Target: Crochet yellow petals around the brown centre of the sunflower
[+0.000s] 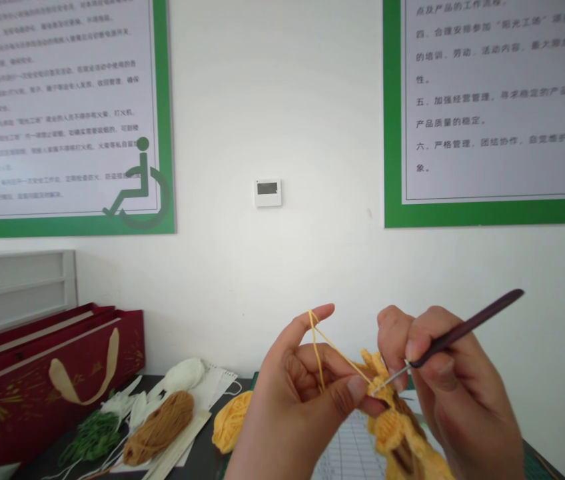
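Note:
My left hand [307, 387] pinches a yellow and brown crocheted piece [391, 427] near its upper edge. A strand of yellow yarn [337, 348] loops over the raised left index finger and runs down to the stitches. In my right hand [455, 380] is a crochet hook [472, 325] with a dark handle, held like a pen. Its thin metal shaft reaches the stitches beside the left thumb; the tip itself is hard to make out. The piece hangs down between the hands, its lower part cut off by the frame.
A yellow yarn ball [232, 421] lies left of my left wrist. Further left are a brown skein [160, 427], white yarn [182, 377] and green yarn [91, 437]. Dark red gift bags [62, 387] stand at the far left. A printed sheet [350, 450] lies beneath my hands; the wall stands behind.

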A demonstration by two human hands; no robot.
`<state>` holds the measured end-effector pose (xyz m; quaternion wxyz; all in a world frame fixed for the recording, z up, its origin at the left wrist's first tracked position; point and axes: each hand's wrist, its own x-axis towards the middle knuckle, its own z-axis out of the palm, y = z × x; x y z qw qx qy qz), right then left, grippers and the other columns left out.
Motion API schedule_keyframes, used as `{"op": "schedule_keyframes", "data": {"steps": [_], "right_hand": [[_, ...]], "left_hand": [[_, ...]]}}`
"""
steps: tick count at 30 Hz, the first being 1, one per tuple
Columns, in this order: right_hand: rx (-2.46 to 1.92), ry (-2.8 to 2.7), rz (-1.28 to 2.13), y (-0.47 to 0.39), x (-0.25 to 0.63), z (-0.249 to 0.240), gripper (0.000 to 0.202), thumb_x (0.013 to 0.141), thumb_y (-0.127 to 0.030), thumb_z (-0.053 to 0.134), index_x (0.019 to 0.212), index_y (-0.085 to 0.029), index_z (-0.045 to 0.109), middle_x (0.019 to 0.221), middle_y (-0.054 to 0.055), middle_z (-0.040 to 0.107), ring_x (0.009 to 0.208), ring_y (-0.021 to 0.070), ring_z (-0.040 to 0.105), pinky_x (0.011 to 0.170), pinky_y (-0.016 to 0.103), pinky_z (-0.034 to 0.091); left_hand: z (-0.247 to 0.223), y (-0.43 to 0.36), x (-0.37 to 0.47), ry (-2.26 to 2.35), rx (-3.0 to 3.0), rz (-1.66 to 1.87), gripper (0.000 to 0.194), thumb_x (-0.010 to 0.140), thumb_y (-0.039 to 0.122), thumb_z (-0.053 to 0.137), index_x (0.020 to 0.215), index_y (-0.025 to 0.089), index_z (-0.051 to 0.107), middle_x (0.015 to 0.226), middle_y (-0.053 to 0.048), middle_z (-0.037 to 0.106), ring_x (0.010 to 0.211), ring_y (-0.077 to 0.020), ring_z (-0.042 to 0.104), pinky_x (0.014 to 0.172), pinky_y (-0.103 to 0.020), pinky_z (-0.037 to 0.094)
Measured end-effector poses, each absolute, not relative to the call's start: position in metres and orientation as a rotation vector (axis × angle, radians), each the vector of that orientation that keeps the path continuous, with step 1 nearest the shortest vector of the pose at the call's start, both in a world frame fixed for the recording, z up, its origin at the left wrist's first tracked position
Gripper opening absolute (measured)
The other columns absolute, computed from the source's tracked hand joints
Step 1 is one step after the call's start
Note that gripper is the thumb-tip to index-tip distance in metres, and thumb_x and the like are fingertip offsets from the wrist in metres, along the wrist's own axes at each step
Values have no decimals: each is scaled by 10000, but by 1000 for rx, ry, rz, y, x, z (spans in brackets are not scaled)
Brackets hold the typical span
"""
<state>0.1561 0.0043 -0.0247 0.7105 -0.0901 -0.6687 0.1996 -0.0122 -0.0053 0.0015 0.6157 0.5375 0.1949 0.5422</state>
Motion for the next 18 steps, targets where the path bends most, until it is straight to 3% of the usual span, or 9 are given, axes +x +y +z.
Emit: {"op": "schedule_keyframes", "data": {"steps": [7,18], "right_hand": [[-250,-1553,121,-3,158,-21,129,1059,-283,493,998,-233,596,726,-17,601,702,161,577,713,370,442],[-396,-1650,-279,-9,162,-17,80,1042,-254,502,1015,-233,575,745,-31,673,679,161,647,893,460,398]], "left_hand": [[4,-6,-12,465,1220,1290,782,723,108,882,1407,108,503,660,16,733,623,-195,735,688,-339,569],[3,-6,-9,466,1191,1343,773,737,72,847,1408,84,465,647,15,742,616,-175,728,676,-297,569]]}}
